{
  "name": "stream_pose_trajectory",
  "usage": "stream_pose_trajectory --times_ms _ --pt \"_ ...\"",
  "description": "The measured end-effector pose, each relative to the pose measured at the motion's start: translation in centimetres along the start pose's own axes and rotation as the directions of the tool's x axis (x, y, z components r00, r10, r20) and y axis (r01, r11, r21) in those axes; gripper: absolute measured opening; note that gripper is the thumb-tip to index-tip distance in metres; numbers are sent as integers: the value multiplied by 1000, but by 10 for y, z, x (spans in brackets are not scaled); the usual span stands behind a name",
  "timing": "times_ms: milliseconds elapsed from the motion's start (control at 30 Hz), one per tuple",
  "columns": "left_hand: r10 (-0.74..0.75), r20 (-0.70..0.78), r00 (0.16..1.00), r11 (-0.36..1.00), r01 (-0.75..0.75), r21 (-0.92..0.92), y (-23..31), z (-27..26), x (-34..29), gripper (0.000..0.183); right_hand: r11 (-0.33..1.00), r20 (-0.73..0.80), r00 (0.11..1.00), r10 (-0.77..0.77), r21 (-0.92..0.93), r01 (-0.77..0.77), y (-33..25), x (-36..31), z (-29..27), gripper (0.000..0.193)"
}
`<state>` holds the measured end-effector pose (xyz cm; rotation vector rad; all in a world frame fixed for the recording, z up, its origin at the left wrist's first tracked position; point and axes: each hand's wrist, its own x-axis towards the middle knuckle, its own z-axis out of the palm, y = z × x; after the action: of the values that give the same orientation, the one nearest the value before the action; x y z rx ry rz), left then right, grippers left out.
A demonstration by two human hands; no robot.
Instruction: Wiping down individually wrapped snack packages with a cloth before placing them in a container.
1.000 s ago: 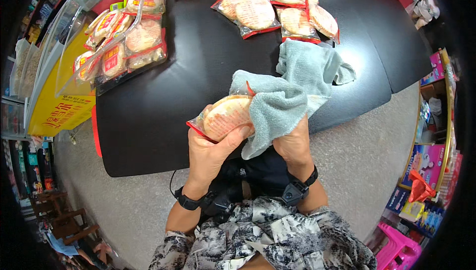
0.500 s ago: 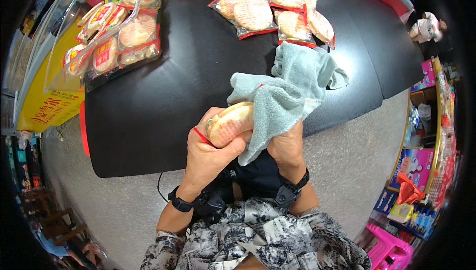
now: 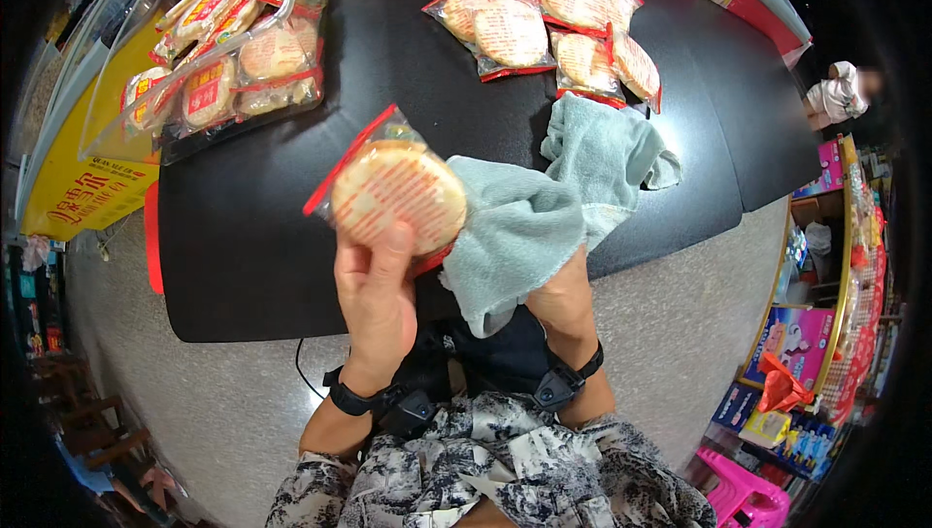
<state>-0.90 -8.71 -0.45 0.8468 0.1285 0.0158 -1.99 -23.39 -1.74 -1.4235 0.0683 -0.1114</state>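
Observation:
My left hand (image 3: 374,280) grips a packet of flat round cakes (image 3: 398,193) by its lower edge, thumb on the front. The packet is clear plastic with red ends, its printed face turned up. A pale green-grey towel (image 3: 519,227) touches the packet's right side and drapes over my right hand (image 3: 563,300). That hand is closed in the cloth, with its fingers mostly hidden. The towel's far end lies on the black table (image 3: 262,266). Beyond it lies a heap of similar cake packets (image 3: 510,33).
At the back left, more packets (image 3: 277,52) sit in a clear plastic bin (image 3: 126,62). A yellow printed panel (image 3: 87,183) stands below it. To the right is a shelf (image 3: 840,276) of goods, with a pink plastic stool (image 3: 743,494) nearby. Another person (image 3: 840,94) is at far right.
My left hand has turned the packet from edge-on to flat, face up, and moved it a little left and away from me. The towel now lies beside it rather than wrapped over its end.

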Motion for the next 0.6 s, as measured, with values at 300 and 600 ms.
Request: stream_pose_trajectory --times_ms 300,600 --pt "-44 147 988 990 23 142 0 -1 -3 31 996 70 995 71 41 -74 -23 7 10 35" --pt "-27 85 996 987 13 161 4 -2 -2 34 998 42 998 36 -60 -33 -18 6 10 36"
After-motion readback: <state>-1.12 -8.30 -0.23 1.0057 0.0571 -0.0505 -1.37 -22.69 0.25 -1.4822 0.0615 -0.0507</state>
